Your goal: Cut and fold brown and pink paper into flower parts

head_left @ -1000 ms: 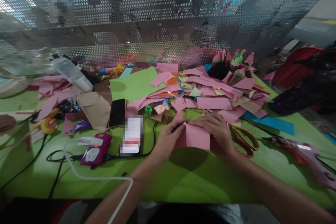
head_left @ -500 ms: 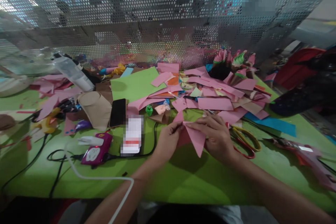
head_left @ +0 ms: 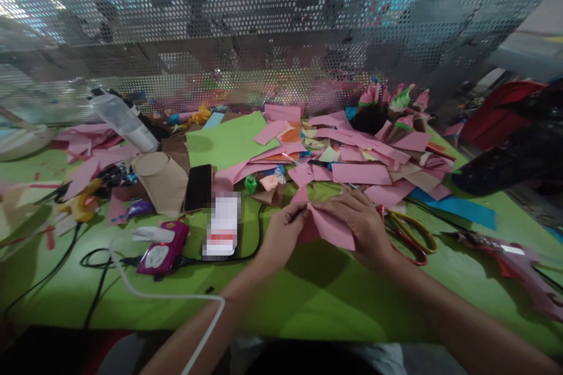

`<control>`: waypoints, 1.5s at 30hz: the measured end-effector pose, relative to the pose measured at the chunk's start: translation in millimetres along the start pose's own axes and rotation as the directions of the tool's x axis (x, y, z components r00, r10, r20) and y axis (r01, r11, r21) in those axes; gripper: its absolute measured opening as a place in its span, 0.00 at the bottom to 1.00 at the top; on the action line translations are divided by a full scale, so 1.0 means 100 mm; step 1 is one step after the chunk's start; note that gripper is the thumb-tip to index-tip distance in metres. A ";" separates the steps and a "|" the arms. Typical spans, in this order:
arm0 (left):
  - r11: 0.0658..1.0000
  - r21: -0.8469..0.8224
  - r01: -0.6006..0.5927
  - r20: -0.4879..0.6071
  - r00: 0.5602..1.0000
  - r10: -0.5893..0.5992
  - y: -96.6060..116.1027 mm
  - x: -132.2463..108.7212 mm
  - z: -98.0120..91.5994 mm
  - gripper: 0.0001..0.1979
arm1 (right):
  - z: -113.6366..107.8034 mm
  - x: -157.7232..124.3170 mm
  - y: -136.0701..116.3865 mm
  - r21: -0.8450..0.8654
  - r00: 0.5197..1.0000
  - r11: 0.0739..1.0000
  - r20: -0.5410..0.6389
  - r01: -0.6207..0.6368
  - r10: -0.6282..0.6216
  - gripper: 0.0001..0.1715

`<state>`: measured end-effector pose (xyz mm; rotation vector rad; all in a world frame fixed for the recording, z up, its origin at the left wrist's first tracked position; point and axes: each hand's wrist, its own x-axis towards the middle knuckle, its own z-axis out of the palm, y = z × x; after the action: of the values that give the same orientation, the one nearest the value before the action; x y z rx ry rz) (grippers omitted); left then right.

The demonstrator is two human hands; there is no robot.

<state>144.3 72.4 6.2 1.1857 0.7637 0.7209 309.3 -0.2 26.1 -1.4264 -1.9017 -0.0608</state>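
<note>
A piece of pink paper (head_left: 332,229) is held between my two hands above the green table. My left hand (head_left: 284,231) pinches its left side between thumb and fingers. On the other side, my right hand (head_left: 363,222) grips the upper edge, fingers lying over it and the thumb hidden behind. The paper is bent, with one flap spreading toward me under the right hand. Yellow-and-red-handled scissors (head_left: 413,237) lie just right of my right hand, their blades mostly hidden.
Pink paper scraps (head_left: 360,174) pile up behind my hands, beside a green sheet (head_left: 229,140). To the left are a black phone (head_left: 198,187), a magenta power adapter (head_left: 162,249) with cables and a clear bottle (head_left: 125,123). A pink glue gun (head_left: 514,258) lies at right.
The pink paper's pointed flap has swung right and opened wider under my right hand. Both hands keep nearly the same place. Pale paper has come into view at the far left edge.
</note>
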 end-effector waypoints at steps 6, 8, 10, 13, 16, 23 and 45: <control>1.000 -0.017 0.013 -0.022 1.000 -0.013 0.02 -0.01 0.00 0.14 | -0.02 0.01 0.03 0.077 0.999 0.997 0.045 0.002 -0.005 0.28; 1.000 -0.016 0.009 -0.046 0.999 -0.010 0.05 -0.02 0.00 0.14 | -0.03 0.02 0.02 0.115 0.997 0.993 0.072 -0.013 0.005 0.28; 1.000 -0.013 -0.004 -0.072 0.997 0.003 0.08 -0.02 0.00 0.13 | -0.03 0.03 0.01 0.157 0.996 0.987 0.090 -0.025 0.011 0.28; 1.000 -0.014 -0.012 -0.093 0.996 0.010 0.09 -0.02 0.00 0.13 | -0.04 0.04 0.00 0.189 0.995 0.981 0.099 -0.047 0.029 0.27; 1.000 -0.017 -0.002 -0.129 0.992 0.000 0.08 -0.02 0.00 0.12 | -0.04 0.06 0.00 0.190 0.991 0.981 0.130 -0.044 0.019 0.28; 0.994 -0.107 0.029 -0.128 0.991 -0.043 0.17 -0.07 -0.01 0.15 | -0.03 0.06 0.04 0.156 0.999 0.987 0.033 0.038 -0.044 0.20; 0.963 -0.227 0.147 -0.163 0.969 -0.186 0.23 -0.01 -0.06 0.14 | 0.01 0.06 0.19 0.657 0.821 0.592 0.073 -0.467 0.566 0.08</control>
<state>137.1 80.0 27.6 0.8570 0.9044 0.7569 324.3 12.9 21.3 -1.3532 -1.1195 0.7083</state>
